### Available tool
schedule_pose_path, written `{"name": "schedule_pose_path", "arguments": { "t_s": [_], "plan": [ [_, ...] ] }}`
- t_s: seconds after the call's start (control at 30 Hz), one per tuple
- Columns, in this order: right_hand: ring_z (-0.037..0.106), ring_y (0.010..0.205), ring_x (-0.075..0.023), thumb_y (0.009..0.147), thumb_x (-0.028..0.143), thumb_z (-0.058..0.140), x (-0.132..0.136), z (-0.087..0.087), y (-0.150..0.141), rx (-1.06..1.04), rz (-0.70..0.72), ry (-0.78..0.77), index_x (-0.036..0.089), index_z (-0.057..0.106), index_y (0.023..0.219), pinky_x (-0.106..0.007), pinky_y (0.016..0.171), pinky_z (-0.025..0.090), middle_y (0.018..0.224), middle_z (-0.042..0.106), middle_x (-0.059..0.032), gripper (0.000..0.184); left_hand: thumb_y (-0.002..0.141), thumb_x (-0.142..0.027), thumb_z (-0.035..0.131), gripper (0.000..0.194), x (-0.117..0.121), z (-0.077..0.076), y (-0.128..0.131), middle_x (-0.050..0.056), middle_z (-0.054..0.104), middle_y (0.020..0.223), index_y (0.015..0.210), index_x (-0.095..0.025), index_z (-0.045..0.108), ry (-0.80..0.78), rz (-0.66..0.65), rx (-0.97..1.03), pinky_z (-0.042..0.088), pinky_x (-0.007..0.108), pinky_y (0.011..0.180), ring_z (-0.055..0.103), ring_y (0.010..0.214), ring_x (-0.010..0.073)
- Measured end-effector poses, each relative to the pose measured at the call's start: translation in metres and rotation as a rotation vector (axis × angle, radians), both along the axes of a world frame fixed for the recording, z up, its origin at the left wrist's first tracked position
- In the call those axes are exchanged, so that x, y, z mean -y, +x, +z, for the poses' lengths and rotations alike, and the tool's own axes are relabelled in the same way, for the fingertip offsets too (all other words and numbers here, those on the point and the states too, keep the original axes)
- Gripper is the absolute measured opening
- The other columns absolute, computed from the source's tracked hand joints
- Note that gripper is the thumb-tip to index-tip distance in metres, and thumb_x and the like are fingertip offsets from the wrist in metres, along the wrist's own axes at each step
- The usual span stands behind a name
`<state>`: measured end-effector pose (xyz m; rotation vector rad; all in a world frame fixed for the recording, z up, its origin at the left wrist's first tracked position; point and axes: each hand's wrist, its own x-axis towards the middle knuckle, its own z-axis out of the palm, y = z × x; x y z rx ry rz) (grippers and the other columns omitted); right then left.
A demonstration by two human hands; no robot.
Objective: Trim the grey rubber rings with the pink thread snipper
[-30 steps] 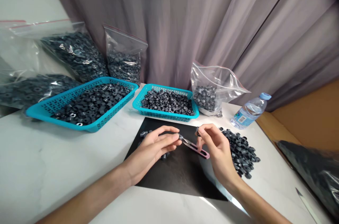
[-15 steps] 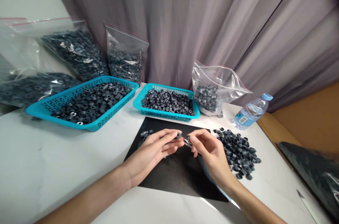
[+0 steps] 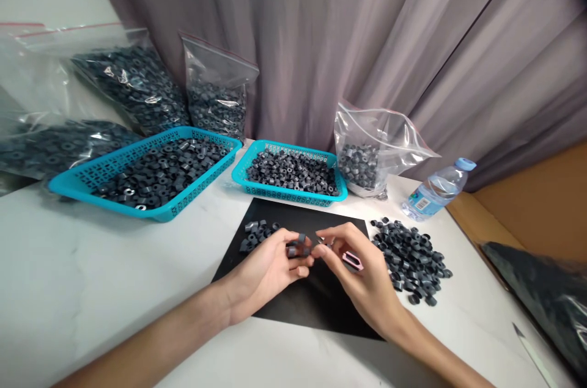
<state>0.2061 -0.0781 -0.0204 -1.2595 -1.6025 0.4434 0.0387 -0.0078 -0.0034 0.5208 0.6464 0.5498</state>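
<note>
My left hand is curled above the black mat, holding several small dark grey plastic rings in its fingers. One more grey piece shows at its fingertips. Close by on the right, my right hand has its thumb and index finger pinched together near those rings. A small tool with a pink handle sits in its grip; a bit of metal shows by the fingertips, but the tool's exact kind is hidden. A small pile of grey rings lies on the black mat, partly behind my left hand.
A larger heap of dark grey parts lies right of the mat. Two blue baskets of parts stand behind, with filled zip bags. A water bottle stands back right; a blade-like strip lies front right.
My left hand has opened somewhat, and its thumb has come off the ring it pinched. My right hand's fingers have shifted, and the tool's pink handle now shows while its metal end is mostly hidden.
</note>
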Motion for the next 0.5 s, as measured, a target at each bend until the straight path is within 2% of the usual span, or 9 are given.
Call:
{"name": "schedule_pose_path", "arguments": {
  "t_s": [0.13,0.27,0.4,0.5],
  "plan": [
    [0.06,0.074,-0.0157,0.094,0.034,0.064,-0.004,0.005,0.006,-0.163,-0.075,-0.048,0.022,0.064,0.095,-0.028,0.068,0.049,0.086,0.064,-0.0017,0.012,0.092,-0.023,0.051,0.023,-0.001,0.0,-0.002,0.007,0.061,0.078,0.077,-0.01,0.063,-0.009,-0.035,-0.007,0.038,0.02,0.054,0.051,0.063,0.0104],
    [0.059,0.076,-0.0169,0.093,0.037,0.065,-0.006,0.01,0.012,-0.179,-0.102,-0.058,0.022,0.065,0.087,-0.029,0.07,0.047,0.084,0.064,-0.0019,0.016,0.093,-0.026,0.053,0.025,-0.002,-0.001,-0.004,0.006,0.064,0.077,0.081,-0.011,0.066,0.03,-0.047,-0.024,0.042,0.021,0.059,0.054,0.064,0.0108],
    [0.057,0.073,-0.0171,0.092,0.035,0.066,-0.004,0.013,0.011,-0.105,-0.067,-0.032,0.023,0.068,0.088,-0.03,0.068,0.046,0.082,0.064,-0.0019,0.013,0.096,-0.027,0.05,0.028,0.001,0.002,-0.005,0.011,0.07,0.092,0.095,-0.009,0.071,0.146,-0.057,-0.054,0.048,0.027,0.078,0.063,0.083,0.0167],
    [0.058,0.076,-0.0176,0.093,0.031,0.066,-0.001,0.016,0.007,-0.044,0.007,-0.002,0.024,0.071,0.095,-0.03,0.07,0.047,0.087,0.065,-0.003,0.009,0.098,-0.035,0.048,0.035,0.004,0.003,-0.005,0.013,0.071,0.104,0.103,-0.009,0.071,0.224,-0.065,-0.03,0.048,0.034,0.093,0.063,0.1,0.0218]
  ]
}}
